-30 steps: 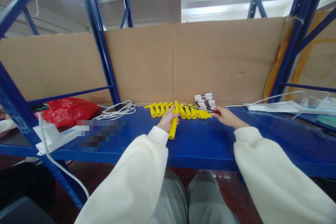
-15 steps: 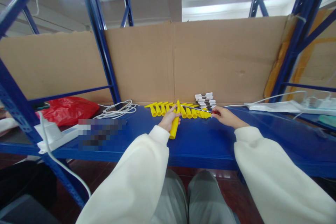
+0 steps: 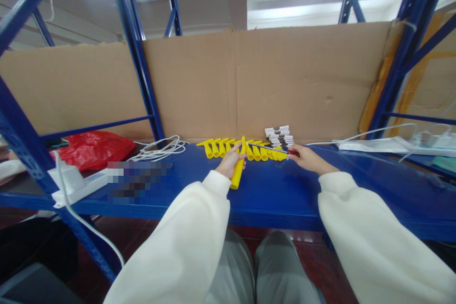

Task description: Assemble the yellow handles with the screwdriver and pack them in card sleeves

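A left hand (image 3: 231, 163) wraps its fingers around a yellow tube (image 3: 236, 178), long axis running away from the wearer; just beyond them points a screwdriver (image 3: 272, 149), gripped in the right hand (image 3: 302, 156).

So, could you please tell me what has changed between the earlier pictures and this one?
Only a little: the upper end of the yellow piece in the left hand has tipped slightly to the right. Nothing was taken up or let go. The right hand still holds the red-handled tool, and the row of yellow pieces lies as before.
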`<move>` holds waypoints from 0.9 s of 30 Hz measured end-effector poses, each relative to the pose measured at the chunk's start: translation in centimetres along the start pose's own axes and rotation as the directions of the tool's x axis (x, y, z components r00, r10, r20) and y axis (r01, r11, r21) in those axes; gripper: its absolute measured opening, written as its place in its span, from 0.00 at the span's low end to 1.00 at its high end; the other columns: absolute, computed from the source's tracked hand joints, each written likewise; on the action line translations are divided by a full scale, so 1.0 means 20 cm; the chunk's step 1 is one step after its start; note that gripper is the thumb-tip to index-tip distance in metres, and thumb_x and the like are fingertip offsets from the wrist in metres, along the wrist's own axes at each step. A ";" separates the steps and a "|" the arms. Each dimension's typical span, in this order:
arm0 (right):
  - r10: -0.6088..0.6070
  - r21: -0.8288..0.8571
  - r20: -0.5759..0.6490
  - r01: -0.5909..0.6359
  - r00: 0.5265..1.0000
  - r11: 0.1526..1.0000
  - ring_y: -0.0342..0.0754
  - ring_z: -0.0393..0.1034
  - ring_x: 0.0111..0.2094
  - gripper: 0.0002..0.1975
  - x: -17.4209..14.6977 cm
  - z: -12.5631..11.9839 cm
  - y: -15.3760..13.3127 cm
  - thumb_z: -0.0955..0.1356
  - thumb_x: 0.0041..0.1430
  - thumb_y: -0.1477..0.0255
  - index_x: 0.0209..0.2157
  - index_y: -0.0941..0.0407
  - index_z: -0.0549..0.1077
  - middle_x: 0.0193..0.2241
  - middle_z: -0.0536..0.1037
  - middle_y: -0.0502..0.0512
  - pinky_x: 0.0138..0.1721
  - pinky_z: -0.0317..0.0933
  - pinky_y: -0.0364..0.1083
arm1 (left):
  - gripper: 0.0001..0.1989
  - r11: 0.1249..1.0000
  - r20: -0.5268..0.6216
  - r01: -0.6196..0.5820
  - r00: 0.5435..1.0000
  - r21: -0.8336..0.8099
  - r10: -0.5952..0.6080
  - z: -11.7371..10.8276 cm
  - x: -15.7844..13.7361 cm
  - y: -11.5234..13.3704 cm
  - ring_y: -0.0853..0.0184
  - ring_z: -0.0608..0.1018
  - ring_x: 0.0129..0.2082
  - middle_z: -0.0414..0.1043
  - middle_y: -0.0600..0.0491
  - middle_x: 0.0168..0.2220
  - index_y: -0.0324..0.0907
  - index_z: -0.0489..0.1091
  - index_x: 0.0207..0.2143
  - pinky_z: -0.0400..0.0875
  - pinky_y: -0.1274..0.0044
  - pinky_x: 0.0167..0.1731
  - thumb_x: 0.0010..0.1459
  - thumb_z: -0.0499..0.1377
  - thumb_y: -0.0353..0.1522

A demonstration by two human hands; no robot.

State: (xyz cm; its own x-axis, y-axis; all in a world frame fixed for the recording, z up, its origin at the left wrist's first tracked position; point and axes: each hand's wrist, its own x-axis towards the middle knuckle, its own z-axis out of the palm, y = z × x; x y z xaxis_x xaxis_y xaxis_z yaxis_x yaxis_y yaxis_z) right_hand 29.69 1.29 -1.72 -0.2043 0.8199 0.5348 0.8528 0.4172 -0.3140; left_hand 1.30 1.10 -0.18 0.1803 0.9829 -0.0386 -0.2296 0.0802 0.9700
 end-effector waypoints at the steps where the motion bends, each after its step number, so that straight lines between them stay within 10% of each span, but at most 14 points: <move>1: -0.008 0.001 -0.002 0.008 1.000 1.000 0.49 0.70 0.29 0.03 0.00 0.00 0.00 0.65 0.57 0.70 0.30 0.53 0.69 0.27 0.76 0.54 0.35 0.64 0.46 | 0.40 1.000 0.001 -0.001 1.000 -0.004 0.001 0.00 0.00 0.00 0.75 0.68 0.15 0.70 0.57 0.27 0.50 0.51 0.69 0.63 0.83 0.17 0.58 0.55 0.19; 27: -0.082 -0.166 -0.060 0.072 0.995 0.984 0.50 0.69 0.31 0.02 0.00 0.01 0.01 0.66 0.56 0.72 0.29 0.53 0.68 0.29 0.76 0.56 0.34 0.61 0.47 | 0.41 0.987 0.130 0.098 0.988 -0.129 -0.081 -0.02 0.03 0.01 0.74 0.69 0.16 0.69 0.56 0.29 0.53 0.45 0.71 0.63 0.83 0.17 0.60 0.55 0.20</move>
State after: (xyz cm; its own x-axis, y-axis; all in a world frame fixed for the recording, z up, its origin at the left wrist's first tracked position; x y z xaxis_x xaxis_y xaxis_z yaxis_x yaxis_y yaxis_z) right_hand 29.74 1.42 -1.82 -0.2447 0.7577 0.6049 0.9039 0.4041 -0.1405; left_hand 0.89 1.73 -0.17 0.3210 0.9432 -0.0858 -0.3323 0.1970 0.9224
